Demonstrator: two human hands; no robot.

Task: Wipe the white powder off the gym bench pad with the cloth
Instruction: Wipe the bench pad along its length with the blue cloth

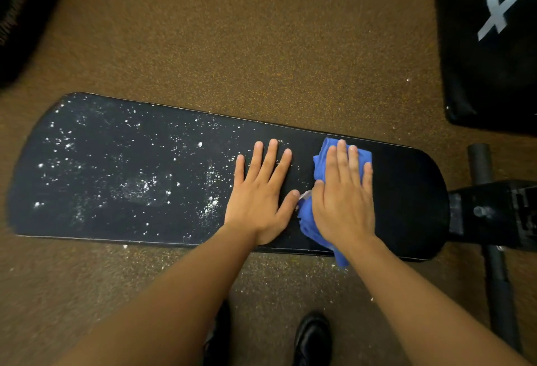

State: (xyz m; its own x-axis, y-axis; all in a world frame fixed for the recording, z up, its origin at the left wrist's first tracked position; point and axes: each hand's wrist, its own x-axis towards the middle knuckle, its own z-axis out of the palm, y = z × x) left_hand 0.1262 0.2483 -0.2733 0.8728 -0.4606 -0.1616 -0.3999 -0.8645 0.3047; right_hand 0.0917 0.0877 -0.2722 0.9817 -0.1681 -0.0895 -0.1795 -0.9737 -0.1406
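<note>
The black bench pad [145,168] lies across the brown floor [232,45], white powder [142,188] speckling its left part; the left hand [261,194] presses flat, fingers spread; the right hand [343,194] — fingers straight, close together — flattens the blue cloth [319,162] just beside it.

- Black padded object [491,54], upper right corner: large white painted strokes, cut off by the frame edge; they suggest letters, but no whole word or number can be made out.
- Dark object [17,16], upper left edge: a line of faint lettering running along it, blurred and not legible.
- No other readable marking seen.
</note>
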